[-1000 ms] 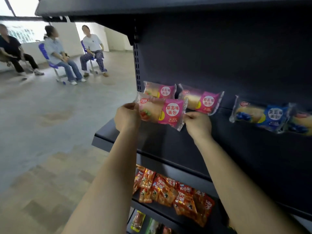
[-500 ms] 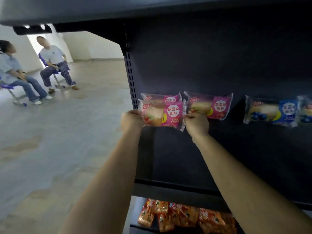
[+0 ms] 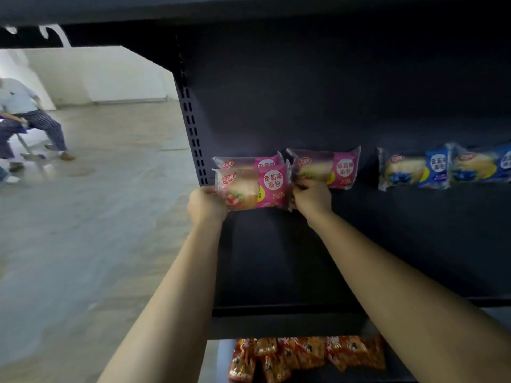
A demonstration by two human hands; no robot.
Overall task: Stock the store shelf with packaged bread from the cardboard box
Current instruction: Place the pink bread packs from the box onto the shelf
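A pink strawberry bread pack [image 3: 254, 186] stands upright at the left end of the dark shelf [image 3: 276, 258]. My left hand [image 3: 206, 203] grips its left edge and my right hand [image 3: 311, 196] pinches its right edge. Directly behind it stands another pink pack [image 3: 246, 163], mostly hidden. A third pink pack [image 3: 326, 167] stands to the right, against the back panel. Two blue bread packs [image 3: 414, 170] [image 3: 482, 165] stand further right. The cardboard box is out of view.
The shelf above [image 3: 249, 9] overhangs close to the top of the view. Orange-red snack bags [image 3: 301, 355] fill the lower shelf. The slotted upright [image 3: 193, 134] marks the shelf's left end. A seated person [image 3: 25, 117] is far left on the open floor.
Both hands carried the pink pack deeper into the shelf and set it upright in front of the rear pink pack. The view swung right, so fewer seated people show.
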